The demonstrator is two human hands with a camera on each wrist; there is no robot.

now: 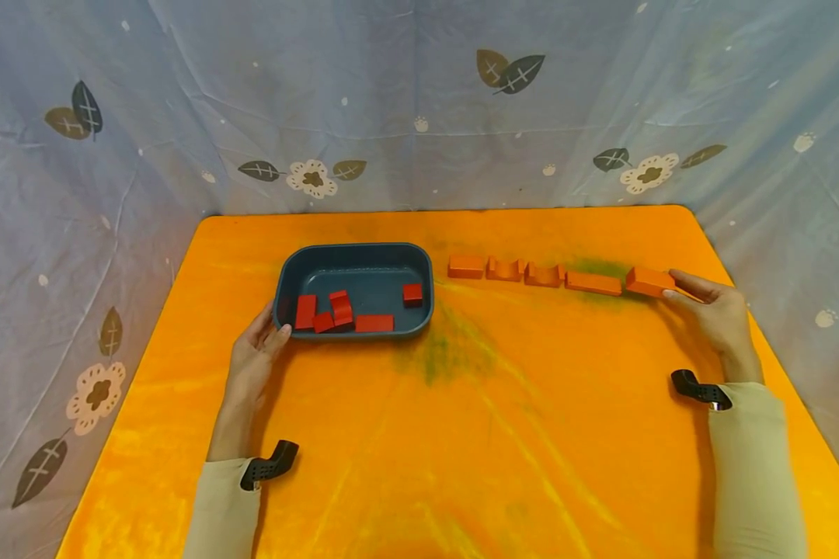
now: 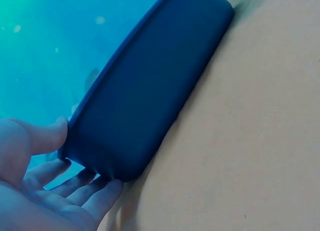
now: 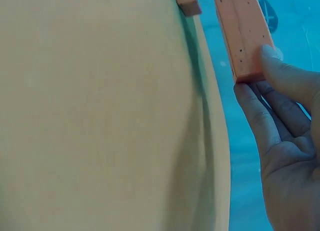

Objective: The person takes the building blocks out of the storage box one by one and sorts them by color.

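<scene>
My left hand (image 1: 253, 361) grips the left end of a dark blue-grey plastic tub (image 1: 355, 337), thumb at the near corner of the rim. In the left wrist view the fingers (image 2: 104, 198) bend against the tub's end wall (image 2: 150, 86). Several red blocks (image 1: 374, 323) lie inside, mostly along the near side. My right hand (image 1: 723, 314) pinches an orange rectangular block (image 1: 649, 282) between thumb and fingers, at the right end of a row. The right wrist view shows small dark holes in the face of this block (image 3: 245, 36).
Left of the held block run a long flat orange block (image 1: 593, 283), two notched orange blocks (image 1: 544, 276) and a short orange block (image 1: 465, 267) near the tub. The table has an orange cover (image 1: 475, 450). Patterned cloth (image 1: 419, 93) hangs behind and at both sides.
</scene>
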